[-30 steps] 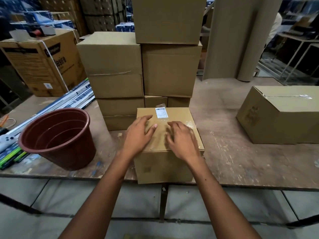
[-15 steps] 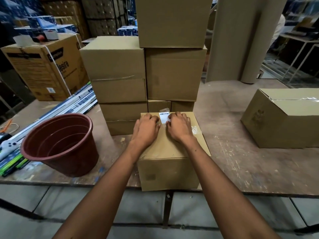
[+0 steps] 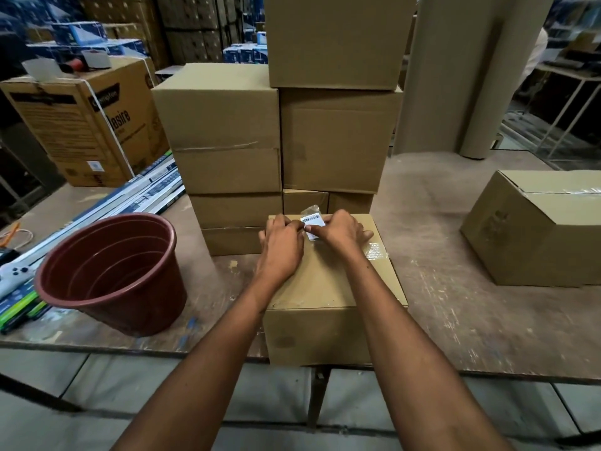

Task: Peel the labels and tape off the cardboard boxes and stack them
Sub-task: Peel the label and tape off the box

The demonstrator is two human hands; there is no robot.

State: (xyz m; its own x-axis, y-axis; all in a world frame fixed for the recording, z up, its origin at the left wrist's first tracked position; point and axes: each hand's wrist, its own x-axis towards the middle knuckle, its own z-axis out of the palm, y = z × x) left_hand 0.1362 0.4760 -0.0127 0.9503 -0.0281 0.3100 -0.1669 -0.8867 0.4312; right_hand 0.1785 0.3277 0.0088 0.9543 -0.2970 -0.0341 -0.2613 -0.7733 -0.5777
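A plain brown cardboard box (image 3: 328, 288) is sitting at the table's (image 3: 471, 304) near edge, at six o'clock from the stacked brown cardboard boxes (image 3: 276, 141). Both hands are resting on its top. The left hand (image 3: 282, 247) and the right hand (image 3: 343, 231) are pinching the white barcode label (image 3: 313, 225), which is lifting with clear tape at the box's twelve o'clock edge. A reddish-brown plastic pot (image 3: 110, 271) is standing at nine o'clock.

left hand (image 3: 282, 247): fingers curled, pinching | right hand (image 3: 341, 234): fingers curled, pinching | both arms extended forward
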